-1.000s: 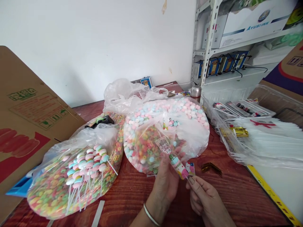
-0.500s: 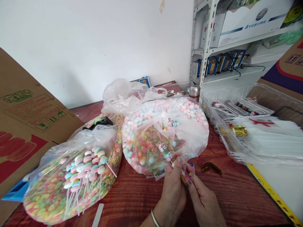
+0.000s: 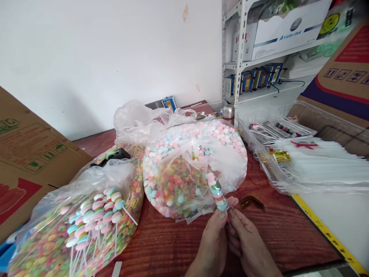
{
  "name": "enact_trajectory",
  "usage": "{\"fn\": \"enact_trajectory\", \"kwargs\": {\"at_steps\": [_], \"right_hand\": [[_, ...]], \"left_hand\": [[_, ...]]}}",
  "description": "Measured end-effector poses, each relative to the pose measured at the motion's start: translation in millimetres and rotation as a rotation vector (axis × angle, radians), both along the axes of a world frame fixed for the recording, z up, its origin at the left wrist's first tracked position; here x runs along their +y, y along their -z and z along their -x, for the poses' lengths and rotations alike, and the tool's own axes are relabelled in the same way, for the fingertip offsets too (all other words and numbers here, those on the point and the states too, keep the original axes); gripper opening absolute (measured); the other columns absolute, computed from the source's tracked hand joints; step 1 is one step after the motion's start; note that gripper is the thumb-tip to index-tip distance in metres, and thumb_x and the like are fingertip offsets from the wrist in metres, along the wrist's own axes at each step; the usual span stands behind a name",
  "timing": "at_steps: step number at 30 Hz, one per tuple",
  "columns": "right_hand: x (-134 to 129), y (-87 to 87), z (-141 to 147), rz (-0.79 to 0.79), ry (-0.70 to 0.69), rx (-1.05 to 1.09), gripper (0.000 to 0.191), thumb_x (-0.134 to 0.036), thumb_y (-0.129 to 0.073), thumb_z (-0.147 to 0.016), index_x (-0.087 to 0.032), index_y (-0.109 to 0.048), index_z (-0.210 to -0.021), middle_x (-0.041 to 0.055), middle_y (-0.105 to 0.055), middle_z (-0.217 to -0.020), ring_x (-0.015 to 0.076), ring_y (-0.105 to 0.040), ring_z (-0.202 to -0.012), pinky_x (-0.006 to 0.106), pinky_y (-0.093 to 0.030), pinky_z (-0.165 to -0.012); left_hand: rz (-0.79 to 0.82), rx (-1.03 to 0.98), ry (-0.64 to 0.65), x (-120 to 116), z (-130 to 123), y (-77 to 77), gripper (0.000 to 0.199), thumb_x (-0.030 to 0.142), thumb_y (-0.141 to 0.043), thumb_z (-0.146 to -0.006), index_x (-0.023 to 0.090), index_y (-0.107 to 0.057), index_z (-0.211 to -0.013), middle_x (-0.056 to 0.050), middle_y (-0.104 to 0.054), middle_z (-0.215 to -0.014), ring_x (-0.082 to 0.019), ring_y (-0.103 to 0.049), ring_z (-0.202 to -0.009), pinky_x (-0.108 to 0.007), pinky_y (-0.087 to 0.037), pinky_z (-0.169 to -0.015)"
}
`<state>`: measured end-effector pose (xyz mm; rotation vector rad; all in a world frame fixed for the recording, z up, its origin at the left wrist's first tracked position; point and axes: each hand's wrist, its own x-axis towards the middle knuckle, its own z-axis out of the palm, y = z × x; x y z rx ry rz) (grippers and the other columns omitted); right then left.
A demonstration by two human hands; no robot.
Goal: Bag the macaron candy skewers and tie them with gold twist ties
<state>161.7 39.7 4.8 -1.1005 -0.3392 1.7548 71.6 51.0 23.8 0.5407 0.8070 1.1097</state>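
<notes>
A wrapped candy skewer (image 3: 216, 191) of pink, white and blue pieces points up and away from my hands above the table. My left hand (image 3: 211, 238) pinches its lower end from the left. Close against it, my right hand (image 3: 245, 234) has thumb and fingers closed on the same lower end of the wrapper. A small pink piece shows just above my right fingertips. Behind the skewer lies a big clear bag (image 3: 184, 169) of pastel and ring-shaped candies. Several finished-looking candy sticks (image 3: 96, 215) rest on another bag of colourful rings at the left.
Gold twist ties (image 3: 253, 202) lie right of the hands. A clear plastic tray (image 3: 271, 173) with white sticks and packets stands at the right. Cardboard boxes (image 3: 37, 154) flank the table. A metal-capped bottle (image 3: 228, 113) and a white shelf (image 3: 240, 50) are behind.
The skewer has turned more upright, its candy pieces now facing the camera. Both hands have moved down to its lower end. The whole view has shifted slightly.
</notes>
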Motion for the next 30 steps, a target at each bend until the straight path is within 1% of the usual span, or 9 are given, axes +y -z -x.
{"fn": "enact_trajectory", "kwargs": {"at_steps": [4,7,11,14,17,24,27,29,30], "right_hand": [[-2.7,-8.0,-3.2,0.053,-0.191,0.206,0.048,-0.063,-0.076,-0.067,-0.021,-0.056,-0.078,-0.0131,-0.033,-0.051,0.0021,-0.013,-0.038,0.014,-0.014,-0.034],[-4.5,-3.3,-2.8,-0.070,-0.181,-0.027,0.043,-0.063,-0.069,-0.075,-0.022,-0.061,-0.083,-0.0088,-0.043,-0.057,0.0056,-0.031,-0.042,0.016,-0.031,-0.039],[-5.0,4.9,1.9,-0.331,0.031,-0.302,0.032,-0.053,-0.068,-0.082,-0.024,-0.065,-0.094,-0.0012,-0.060,-0.084,0.0117,-0.054,-0.076,0.021,-0.047,-0.075],[-5.0,4.1,2.7,-0.151,-0.017,-0.009,0.037,-0.056,-0.071,-0.079,-0.023,-0.059,-0.088,-0.0087,-0.044,-0.061,0.0057,-0.031,-0.045,0.016,-0.031,-0.041],[-6.0,1.7,0.9,-0.046,-0.108,0.290,0.043,-0.056,-0.075,-0.074,-0.022,-0.049,-0.083,-0.0133,-0.032,-0.055,0.0029,-0.010,-0.041,0.015,-0.011,-0.035],[-6.8,4.1,-7.9,-0.193,-0.425,0.170,0.052,-0.074,-0.057,-0.077,-0.024,-0.042,-0.070,-0.0134,-0.029,-0.048,0.0041,-0.018,-0.031,0.018,-0.025,-0.031],[6.6,1.6,-39.0,-0.381,-0.338,-0.409,0.034,-0.050,-0.055,-0.091,-0.020,-0.059,-0.076,-0.0028,-0.058,-0.067,0.0113,-0.056,-0.059,0.022,-0.048,-0.059],[21.9,3.5,-67.7,-0.514,-0.192,-1.294,0.025,-0.033,-0.044,-0.098,-0.022,-0.065,-0.091,0.0034,-0.068,-0.092,0.0178,-0.064,-0.086,0.027,-0.049,-0.078],[30.9,6.0,-81.0,-0.480,-0.134,-1.507,0.025,-0.027,-0.040,-0.098,-0.020,-0.065,-0.102,0.0089,-0.068,-0.102,0.0221,-0.065,-0.093,0.031,-0.050,-0.080]], "left_hand": [[-0.001,0.052,0.093,2.4,13.9,-2.1,0.029,0.033,-0.061,-0.086,0.018,-0.074,-0.107,-0.011,-0.074,-0.103,-0.026,-0.060,-0.109,-0.039,-0.037,-0.103],[-0.025,0.172,0.001,3.3,14.5,0.6,0.024,0.033,-0.064,-0.084,0.017,-0.077,-0.097,-0.010,-0.075,-0.100,-0.026,-0.062,-0.106,-0.038,-0.038,-0.102],[-0.070,0.238,-0.093,-0.6,7.5,4.8,0.022,0.030,-0.065,-0.084,0.019,-0.077,-0.099,-0.008,-0.074,-0.108,-0.024,-0.060,-0.110,-0.036,-0.035,-0.106],[0.042,0.082,0.006,-3.3,8.6,4.5,0.032,0.033,-0.065,-0.084,0.018,-0.073,-0.110,-0.010,-0.074,-0.100,-0.025,-0.063,-0.102,-0.037,-0.042,-0.098],[0.115,-0.012,0.123,-2.4,16.2,2.4,0.035,0.036,-0.065,-0.084,0.016,-0.072,-0.112,-0.011,-0.074,-0.093,-0.023,-0.065,-0.092,-0.035,-0.046,-0.090],[0.133,0.053,0.154,6.1,24.3,4.1,0.022,0.033,-0.083,-0.064,0.017,-0.077,-0.078,-0.006,-0.072,-0.074,-0.022,-0.066,-0.076,-0.035,-0.051,-0.079],[0.083,0.176,0.021,11.7,31.9,2.7,0.024,0.039,-0.084,-0.061,0.018,-0.075,-0.067,-0.006,-0.073,-0.075,-0.026,-0.067,-0.090,-0.039,-0.049,-0.090],[0.045,0.280,-0.085,17.0,41.8,1.3,0.025,0.042,-0.083,-0.062,0.019,-0.074,-0.066,-0.006,-0.075,-0.081,-0.024,-0.067,-0.092,-0.038,-0.047,-0.094],[0.035,0.321,-0.121,19.7,47.2,1.1,0.026,0.043,-0.084,-0.061,0.019,-0.075,-0.068,-0.006,-0.075,-0.084,-0.024,-0.067,-0.090,-0.038,-0.048,-0.093]]}}
